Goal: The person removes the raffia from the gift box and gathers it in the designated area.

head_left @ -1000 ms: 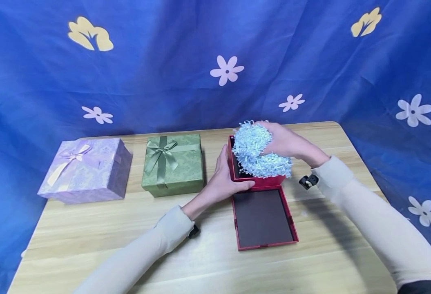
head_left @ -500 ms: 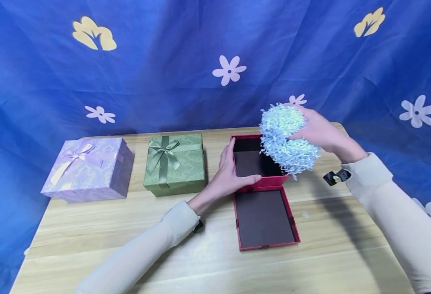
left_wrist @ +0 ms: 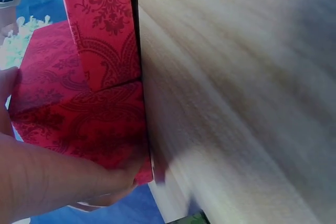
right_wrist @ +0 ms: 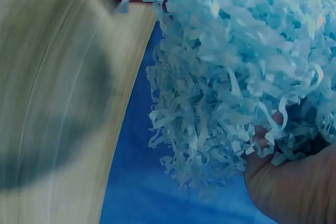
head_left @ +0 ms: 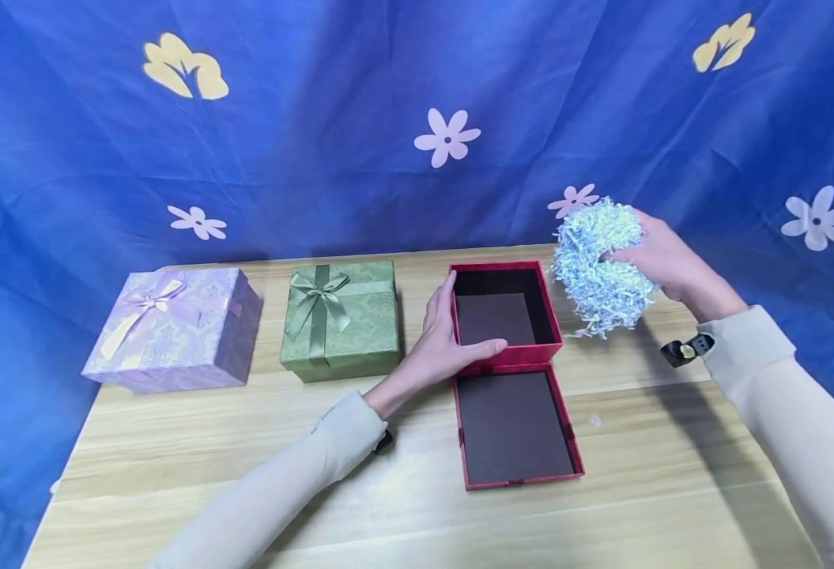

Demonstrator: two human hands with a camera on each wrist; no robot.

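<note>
Right of the red box, my right hand (head_left: 676, 265) holds a bundle of light blue shredded paper (head_left: 605, 296) above the table. In the right wrist view the shreds (right_wrist: 210, 66) hide most of the fingers. My left hand (head_left: 431, 344) grips the near left corner of the red gift box (head_left: 523, 356), thumb along the front and fingers along the left side. The box stands uncovered, and its dark inside shows no contents. Its red lid (head_left: 516, 427) lies upturned in front, against the box. Dark patterns cover the red box wall (left_wrist: 79, 108) in the left wrist view.
A green gift box (head_left: 341, 324) with a ribbon bow stands left of the red box. Farther left is a lilac gift box (head_left: 175, 332), also with a bow. Behind the wooden table (head_left: 260, 450) hangs a blue flowered cloth (head_left: 331, 142).
My right hand has lifted the shredded paper off the red box and carried it to the right. The box's inside has come into view. My left hand has stayed at the box.
</note>
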